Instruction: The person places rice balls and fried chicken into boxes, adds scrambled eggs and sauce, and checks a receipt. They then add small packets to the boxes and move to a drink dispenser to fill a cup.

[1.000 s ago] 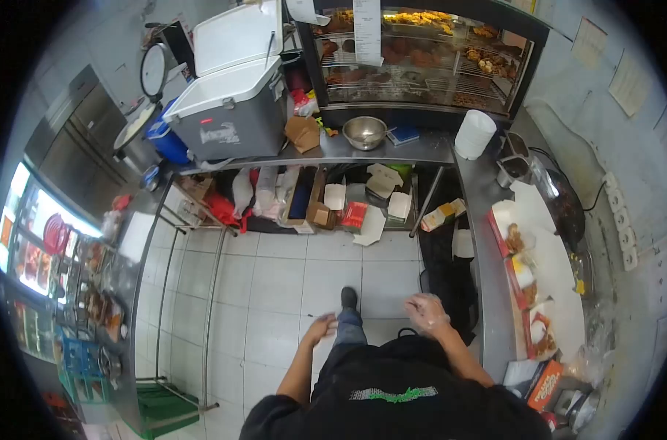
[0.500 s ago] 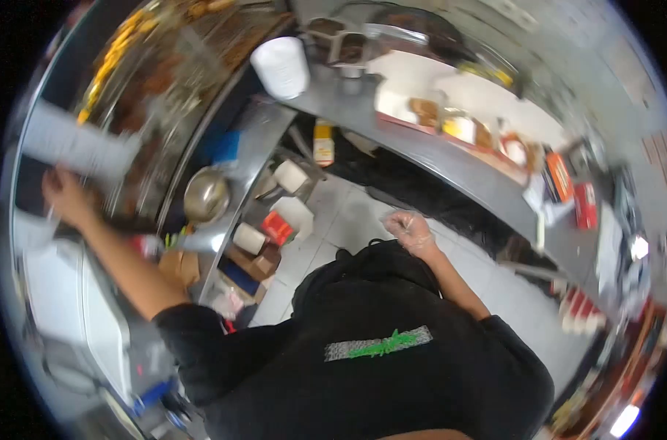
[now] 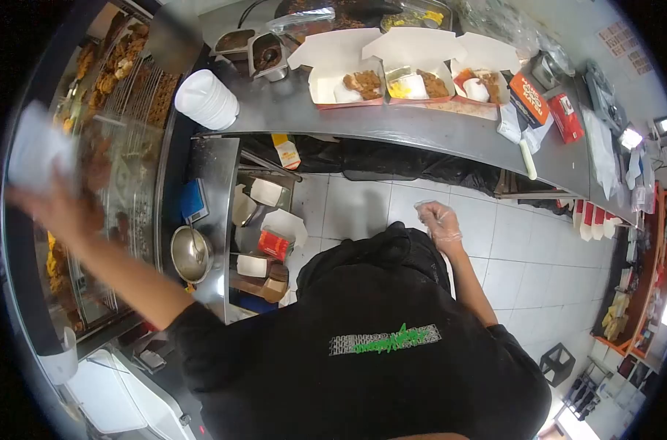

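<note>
My left hand (image 3: 58,209), blurred by motion, reaches to the far left in front of the glass food case (image 3: 132,158). Its fingers are smeared beside a blurred white item (image 3: 41,150), and whether they grip it I cannot tell. In a clear plastic glove, my right hand (image 3: 440,222) hangs over the tiled floor with its fingers curled in and nothing visible in them. Three open boxes with rice and fried pieces, a left one (image 3: 346,89), a middle one (image 3: 414,86) and a right one (image 3: 480,86), stand on the metal counter (image 3: 297,110).
Stacked white containers (image 3: 207,100) stand near the counter's left end, beside sauce tins (image 3: 267,57). A metal bowl (image 3: 192,254) sits on the left side counter (image 3: 217,158). Below it is a shelf with cartons (image 3: 275,243). A white-handled utensil (image 3: 528,159) overhangs the counter edge.
The view has swung, bringing the counter and boxes further left and up. My left hand has shifted slightly, next to the blurred white item. My right hand stays raised with curled fingers.
</note>
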Available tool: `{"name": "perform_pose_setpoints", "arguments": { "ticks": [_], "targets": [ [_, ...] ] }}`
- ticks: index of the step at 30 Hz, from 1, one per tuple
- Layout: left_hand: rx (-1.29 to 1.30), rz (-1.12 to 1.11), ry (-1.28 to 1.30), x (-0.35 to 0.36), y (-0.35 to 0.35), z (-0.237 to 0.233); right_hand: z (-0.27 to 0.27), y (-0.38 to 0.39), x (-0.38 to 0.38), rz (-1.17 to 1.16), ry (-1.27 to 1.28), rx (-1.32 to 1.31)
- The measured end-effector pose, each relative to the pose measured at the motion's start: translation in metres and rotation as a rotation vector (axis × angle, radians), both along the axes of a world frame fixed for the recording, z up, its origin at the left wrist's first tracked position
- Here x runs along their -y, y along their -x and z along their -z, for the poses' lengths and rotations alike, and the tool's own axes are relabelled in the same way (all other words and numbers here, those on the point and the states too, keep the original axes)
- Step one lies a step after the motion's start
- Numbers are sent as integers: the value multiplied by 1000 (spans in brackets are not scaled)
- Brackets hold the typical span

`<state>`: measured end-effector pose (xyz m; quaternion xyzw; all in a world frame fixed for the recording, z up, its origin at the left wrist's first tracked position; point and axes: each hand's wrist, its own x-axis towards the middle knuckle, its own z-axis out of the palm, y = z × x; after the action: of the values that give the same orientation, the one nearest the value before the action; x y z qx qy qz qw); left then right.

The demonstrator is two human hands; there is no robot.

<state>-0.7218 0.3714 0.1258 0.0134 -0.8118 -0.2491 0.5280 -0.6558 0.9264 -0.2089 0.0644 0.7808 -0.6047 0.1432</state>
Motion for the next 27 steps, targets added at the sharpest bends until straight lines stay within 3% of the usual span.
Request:
{"name": "perform_pose_setpoints", "arguments": {
  "ticks": [3, 4, 5, 6, 7, 9, 10, 11, 13, 15, 18, 21, 27],
  "targets": [
    [383, 362, -68, -148, 45, 72, -10, 24, -25, -40, -203, -202],
    [599, 491, -253, -187, 56, 98, -8, 37, -38, -51, -297, -247],
    [697, 635, -420, -221, 67, 141, -7, 49, -51, -33, -308, -336],
    [775, 808, -265, -248, 81, 187, -7, 63, -63, -16, -318, -421],
    [812, 970, -318, -278, 87, 242, -8, 81, -72, 3, -324, -508],
    [953, 1099, -658, -336, 82, 331, -25, 111, -82, 66, -455, -363],
    [1027, 1159, -864, -355, 81, 385, -21, 132, -87, 62, -533, -445],
    [1097, 1165, -1081, -368, 76, 404, -15, 153, -93, 53, -614, -524],
    [1110, 1112, -1125, -382, 69, 423, -10, 195, -93, -46, -689, -749],
    [1167, 1113, -1203, -387, 63, 412, 1, 235, -82, -217, -923, -812],
    [1157, 1093, -1136, -385, 79, 418, -7, 261, -49, -302, -947, -836],
    [1201, 1101, -1090, -382, 86, 425, 21, 286, -43, -505, -1054, -716],
    [1205, 1093, -946, -381, 110, 416, 33, 307, -51, -411, -879, -906]
  ]
}}
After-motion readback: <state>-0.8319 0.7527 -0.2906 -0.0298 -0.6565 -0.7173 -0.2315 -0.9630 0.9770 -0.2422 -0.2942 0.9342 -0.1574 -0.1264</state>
